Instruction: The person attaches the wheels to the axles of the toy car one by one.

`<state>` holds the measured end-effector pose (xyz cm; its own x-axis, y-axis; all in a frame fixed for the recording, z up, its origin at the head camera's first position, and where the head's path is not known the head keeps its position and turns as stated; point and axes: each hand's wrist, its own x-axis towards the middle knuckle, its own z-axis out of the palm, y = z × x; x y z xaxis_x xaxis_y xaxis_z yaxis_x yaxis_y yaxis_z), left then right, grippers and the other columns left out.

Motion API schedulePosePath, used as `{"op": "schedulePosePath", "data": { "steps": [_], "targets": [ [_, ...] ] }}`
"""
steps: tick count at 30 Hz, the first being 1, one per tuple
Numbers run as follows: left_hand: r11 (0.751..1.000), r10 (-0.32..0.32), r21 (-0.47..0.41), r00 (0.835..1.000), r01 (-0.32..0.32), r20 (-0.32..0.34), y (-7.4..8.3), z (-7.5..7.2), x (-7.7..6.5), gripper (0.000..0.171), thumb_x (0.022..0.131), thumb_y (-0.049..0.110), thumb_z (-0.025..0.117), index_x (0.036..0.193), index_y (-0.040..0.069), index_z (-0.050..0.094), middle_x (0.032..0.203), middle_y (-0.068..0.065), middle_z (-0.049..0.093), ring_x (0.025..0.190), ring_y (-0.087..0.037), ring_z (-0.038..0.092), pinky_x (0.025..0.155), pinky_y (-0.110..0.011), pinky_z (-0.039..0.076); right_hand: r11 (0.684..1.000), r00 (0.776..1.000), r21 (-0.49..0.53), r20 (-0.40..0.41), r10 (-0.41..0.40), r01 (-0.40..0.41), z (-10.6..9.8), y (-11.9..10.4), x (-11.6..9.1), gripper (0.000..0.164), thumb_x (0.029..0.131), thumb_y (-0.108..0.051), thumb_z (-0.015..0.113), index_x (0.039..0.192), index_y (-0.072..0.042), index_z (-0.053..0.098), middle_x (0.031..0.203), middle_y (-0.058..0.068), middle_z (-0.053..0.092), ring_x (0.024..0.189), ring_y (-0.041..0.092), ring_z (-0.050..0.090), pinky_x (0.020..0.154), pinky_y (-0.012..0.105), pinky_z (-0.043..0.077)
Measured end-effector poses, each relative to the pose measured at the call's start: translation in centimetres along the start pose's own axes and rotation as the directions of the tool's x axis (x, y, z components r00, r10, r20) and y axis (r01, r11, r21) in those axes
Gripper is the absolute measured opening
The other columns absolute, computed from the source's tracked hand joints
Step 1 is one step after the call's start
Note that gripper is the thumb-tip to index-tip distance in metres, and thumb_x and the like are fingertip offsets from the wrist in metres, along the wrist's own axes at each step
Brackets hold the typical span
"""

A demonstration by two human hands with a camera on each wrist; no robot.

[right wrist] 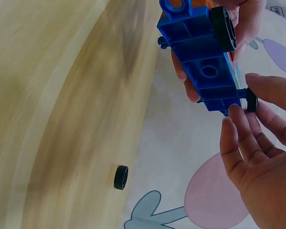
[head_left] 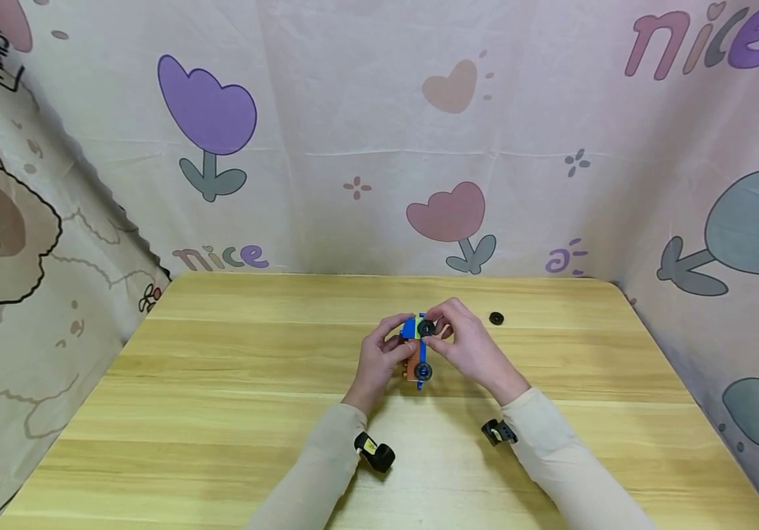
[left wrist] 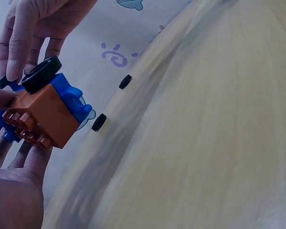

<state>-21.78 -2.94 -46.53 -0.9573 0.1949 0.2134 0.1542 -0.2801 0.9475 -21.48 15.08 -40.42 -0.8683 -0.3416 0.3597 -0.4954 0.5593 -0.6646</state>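
Sleeves (head_left: 316, 464) end in left grip (head_left: 375, 362) grasping toy vehicle's (head_left: 414, 364) side, right grip (head_left: 475, 346) pinching wheel (head_left: 426, 328).

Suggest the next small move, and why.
Probably press the pinched wheel further inward with the right hand while the left hand braces the toy vehicle: some blue axle shows between that wheel and the toy vehicle, whereas the mounted wheel appears to sit closer in.
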Motion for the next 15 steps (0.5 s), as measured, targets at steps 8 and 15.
{"op": "schedulePosePath", "data": {
  "steps": [8,15],
  "targets": [
    [1.0,-0.007,-0.009,0.999,0.006,-0.036,-0.02,0.26,-0.01,0.035,0.094,0.01,0.066,0.128,0.002,0.062,0.127,-0.014,0.054,0.097,-0.023,0.066,0.077,-0.034,0.057,1.0,1.0,0.023,0.018,0.016,-0.017,0.32,0.1,-0.08,0.029,0.086,-0.002,0.075,0.111,-0.005,0.061,0.103,0.002,0.055,0.089,0.017,0.061,0.078,0.038,0.055],
    [0.998,-0.028,0.044,0.992,0.034,-0.12,0.14,0.72,0.03,0.031,0.093,0.014,0.069,0.122,0.003,0.066,0.118,-0.014,0.061,0.085,-0.019,0.066,0.071,-0.03,0.057,0.996,1.0,0.085,0.02,0.01,-0.012,0.4,0.2,-0.2,0.023,0.09,-0.006,0.071,0.111,-0.007,0.062,0.104,0.0,0.056,0.092,0.016,0.061,0.081,0.037,0.054]
  ]
}}
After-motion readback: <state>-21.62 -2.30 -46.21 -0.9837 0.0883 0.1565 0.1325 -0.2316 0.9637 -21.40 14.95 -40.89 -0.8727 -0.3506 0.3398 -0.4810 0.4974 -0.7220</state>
